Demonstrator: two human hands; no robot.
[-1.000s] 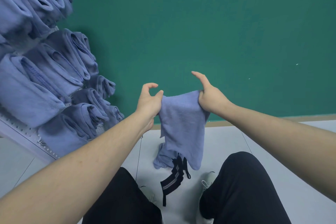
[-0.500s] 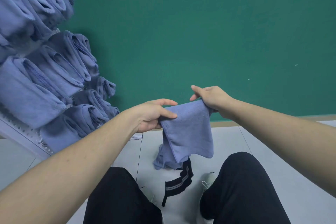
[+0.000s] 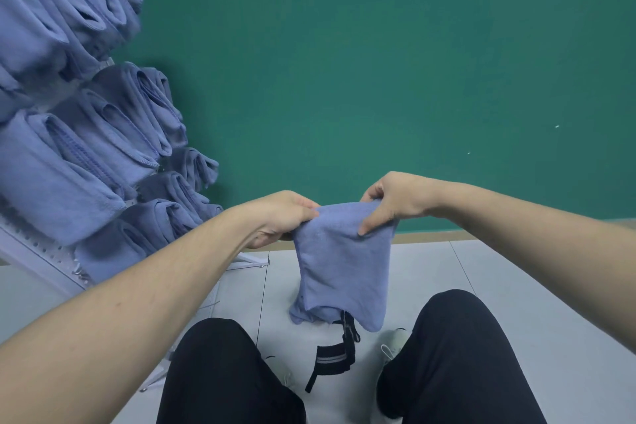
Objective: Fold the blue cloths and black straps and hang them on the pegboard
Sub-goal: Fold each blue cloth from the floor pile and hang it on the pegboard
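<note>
A blue cloth point(image 3: 344, 262) hangs folded in front of me, above the floor between my knees. My left hand point(image 3: 282, 217) grips its upper left corner with curled fingers. My right hand point(image 3: 392, 200) pinches the upper right corner, thumb on the near side. A black strap point(image 3: 335, 354) with a grey stripe dangles below the cloth's lower edge. Several folded blue cloths point(image 3: 103, 148) hang on the white pegboard point(image 3: 34, 244) at the left.
A green wall point(image 3: 378, 62) stands straight ahead. My two knees in black trousers point(image 3: 457, 354) frame the grey tiled floor point(image 3: 481, 268). The pegboard's white foot point(image 3: 251, 260) reaches onto the floor beside my left hand.
Both hands have come down and turned over the cloth's top edge. The cloth hangs shorter and narrower than a second ago, and the strap hangs closer under it.
</note>
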